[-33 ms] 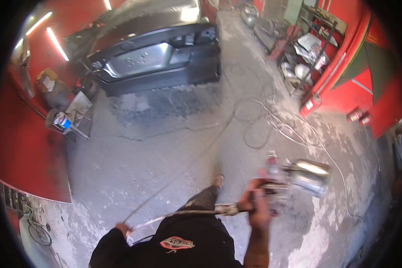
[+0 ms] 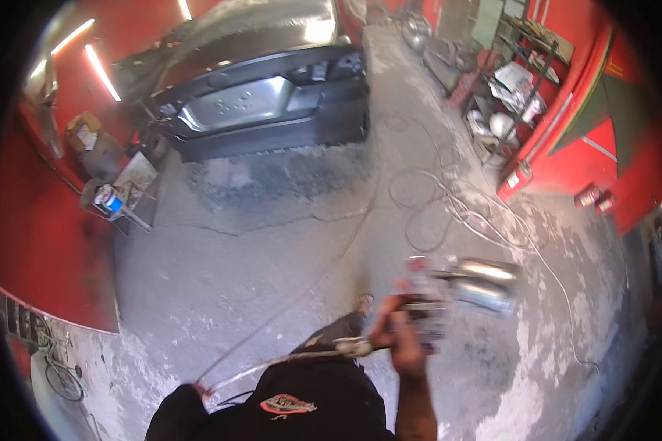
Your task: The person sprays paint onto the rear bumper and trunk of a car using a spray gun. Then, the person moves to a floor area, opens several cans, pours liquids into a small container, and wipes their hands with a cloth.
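A spray gun (image 2: pixel 425 307) with a shiny metal cup (image 2: pixel 484 287) is gripped in my right hand (image 2: pixel 399 331), held out in front of me on the right. Motion smears the gun's body and part of that hand. From its handle a pale air hose (image 2: pixel 272 361) runs left across my waist. My left hand (image 2: pixel 201 392), low on the left, is closed around this hose. The hose then slants away over the floor. Ahead stands a car's dark grey trunk lid (image 2: pixel 272 110), with a bare-looking silvery panel in its middle.
Coils of hose (image 2: pixel 463 209) lie on the concrete floor at the right. A cluttered metal rack (image 2: pixel 518 81) and a red fire extinguisher (image 2: pixel 515 181) stand along the right side. At the left a chair (image 2: pixel 132 198) holds a can. A bicycle (image 2: pixel 62 371) is at lower left.
My right hand and the spray gun have shifted left. The surroundings sit slightly lower and to the right in view. My left hand still holds the hose.
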`<state>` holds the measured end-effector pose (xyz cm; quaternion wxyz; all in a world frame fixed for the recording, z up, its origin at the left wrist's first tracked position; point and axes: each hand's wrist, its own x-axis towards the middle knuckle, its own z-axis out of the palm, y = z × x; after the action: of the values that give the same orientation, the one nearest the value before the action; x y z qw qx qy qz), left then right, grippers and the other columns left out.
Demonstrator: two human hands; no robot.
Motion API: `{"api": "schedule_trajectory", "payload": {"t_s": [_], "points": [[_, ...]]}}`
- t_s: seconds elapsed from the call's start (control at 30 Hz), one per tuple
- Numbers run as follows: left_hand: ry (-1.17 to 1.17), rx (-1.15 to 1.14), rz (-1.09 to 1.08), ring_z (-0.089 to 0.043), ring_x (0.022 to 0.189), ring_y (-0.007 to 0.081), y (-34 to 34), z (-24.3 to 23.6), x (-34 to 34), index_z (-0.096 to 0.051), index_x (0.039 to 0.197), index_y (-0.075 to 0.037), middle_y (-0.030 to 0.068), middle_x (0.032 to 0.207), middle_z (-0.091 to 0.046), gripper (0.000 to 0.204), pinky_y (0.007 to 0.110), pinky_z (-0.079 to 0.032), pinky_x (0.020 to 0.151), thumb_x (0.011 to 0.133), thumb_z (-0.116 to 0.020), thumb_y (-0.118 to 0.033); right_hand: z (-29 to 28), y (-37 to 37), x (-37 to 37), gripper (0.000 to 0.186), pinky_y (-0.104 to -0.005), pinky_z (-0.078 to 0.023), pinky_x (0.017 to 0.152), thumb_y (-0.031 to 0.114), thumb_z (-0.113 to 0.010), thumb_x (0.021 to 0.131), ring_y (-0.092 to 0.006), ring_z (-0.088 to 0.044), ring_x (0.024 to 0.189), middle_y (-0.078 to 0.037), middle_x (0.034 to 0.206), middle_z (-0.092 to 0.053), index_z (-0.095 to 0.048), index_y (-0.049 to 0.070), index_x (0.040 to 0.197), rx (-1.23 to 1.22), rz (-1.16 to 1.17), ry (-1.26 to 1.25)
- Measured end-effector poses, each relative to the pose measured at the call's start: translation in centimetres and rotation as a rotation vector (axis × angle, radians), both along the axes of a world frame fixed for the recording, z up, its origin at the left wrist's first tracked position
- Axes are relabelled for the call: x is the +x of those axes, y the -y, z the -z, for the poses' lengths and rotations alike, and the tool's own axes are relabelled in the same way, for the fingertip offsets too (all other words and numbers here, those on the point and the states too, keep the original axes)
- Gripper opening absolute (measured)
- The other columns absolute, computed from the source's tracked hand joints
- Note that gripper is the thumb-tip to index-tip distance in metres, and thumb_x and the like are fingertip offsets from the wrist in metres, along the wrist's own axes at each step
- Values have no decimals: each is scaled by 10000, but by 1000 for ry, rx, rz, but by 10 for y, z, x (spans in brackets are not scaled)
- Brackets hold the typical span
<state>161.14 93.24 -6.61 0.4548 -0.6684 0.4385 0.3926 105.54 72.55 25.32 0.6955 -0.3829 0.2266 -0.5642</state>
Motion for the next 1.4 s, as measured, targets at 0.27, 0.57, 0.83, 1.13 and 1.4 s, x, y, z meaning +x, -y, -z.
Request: {"api": "schedule_trajectory", "payload": {"t_s": [0.27,0.57,0.83,1.13,1.4], "points": [[-119,-302,-678,-689,1113,298,-80,-15,-33,-790,1230,-137,123,1191,-755,571,438,-540,931,999,-601,-623,9,-31,187,518,-289,-488,779,281,-630,1112,-74,-564,829,-9,1105,-647,-463,41,1539,-179,-670,-172],[-193,-466,-1021,-720,953,259,-33,37,-23,-789,1207,-120,114,1063,-778,523,416,-553,812,1011,-618,-574,49,86,274,357,-379,-518,724,311,-719,1049,-160,-577,799,-76,872,-613,-579,20,1204,-318,-142,-703],[-93,-492,-1157,-748,812,224,18,104,70,-788,1186,-104,106,949,-798,481,397,-566,706,1023,-634,-530,49,325,291,400,-269,-338,524,428,-590,1119,-30,-450,591,72,705,-590,-741,102,945,-103,359,-630],[-1010,-715,-905,-655,845,152,356,2,61,-701,1330,-14,76,990,-742,627,330,-533,720,954,-781,-509,-7,522,119,504,-350,-496,720,488,-663,1056,-136,-633,725,-54,776,-716,-776,1,996,37,1017,-1053],[-1355,-285,-836,-536,798,46,552,-120,75,-597,1490,-69,-16,988,-679,559,232,-427,655,1050,-714,-392,-80,689,-56,700,-441,-557,747,710,-572,998,-261,-727,734,-84,767,-760,-831,60,1037,60,1427,-1309]]}}
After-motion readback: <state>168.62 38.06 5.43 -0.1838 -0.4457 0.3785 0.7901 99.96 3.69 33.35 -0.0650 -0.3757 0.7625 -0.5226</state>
